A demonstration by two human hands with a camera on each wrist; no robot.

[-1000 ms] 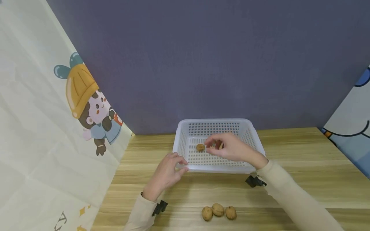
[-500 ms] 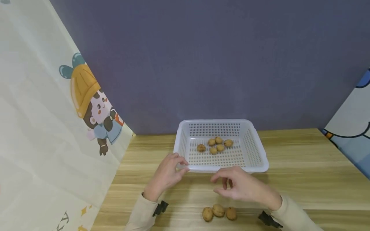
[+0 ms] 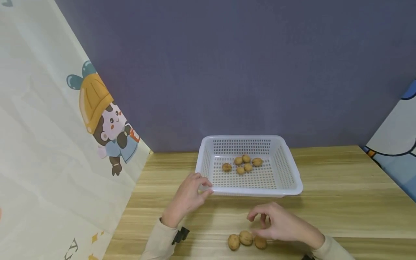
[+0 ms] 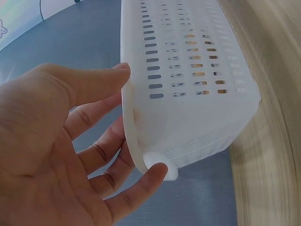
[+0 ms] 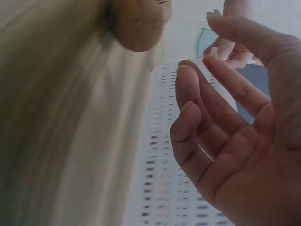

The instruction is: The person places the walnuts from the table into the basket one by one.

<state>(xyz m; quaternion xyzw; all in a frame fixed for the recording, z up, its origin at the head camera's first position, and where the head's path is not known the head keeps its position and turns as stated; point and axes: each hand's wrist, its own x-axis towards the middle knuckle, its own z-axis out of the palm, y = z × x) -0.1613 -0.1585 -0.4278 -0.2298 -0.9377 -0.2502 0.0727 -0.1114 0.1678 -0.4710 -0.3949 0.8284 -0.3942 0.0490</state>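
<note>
A white plastic basket [image 3: 250,190] with slotted walls stands on the wooden table, several walnuts [image 3: 248,167] lying on its floor. At its front left corner my left hand [image 3: 186,196] pinches the rim; the left wrist view shows the thumb on the near side of the rim [image 4: 129,120] and fingers behind it. My right hand [image 3: 281,222] hovers in front of the basket with thumb and fingers apart, holding nothing. Three walnuts [image 3: 246,238] sit in a row beneath and left of it; the hand partly covers the rightmost walnut [image 3: 261,242].
A dark blue-grey panel [image 3: 221,72] rises behind the basket at the table's back edge. On the left hangs a pale sheet with a cartoon figure [image 3: 110,122], and another printed sheet [image 3: 394,144] borders the right side. The wooden table [image 3: 341,202] extends right of the basket.
My right hand has come out of the basket and moved down toward the three walnuts, uncovering the walnuts inside. My left hand has stayed on the rim.
</note>
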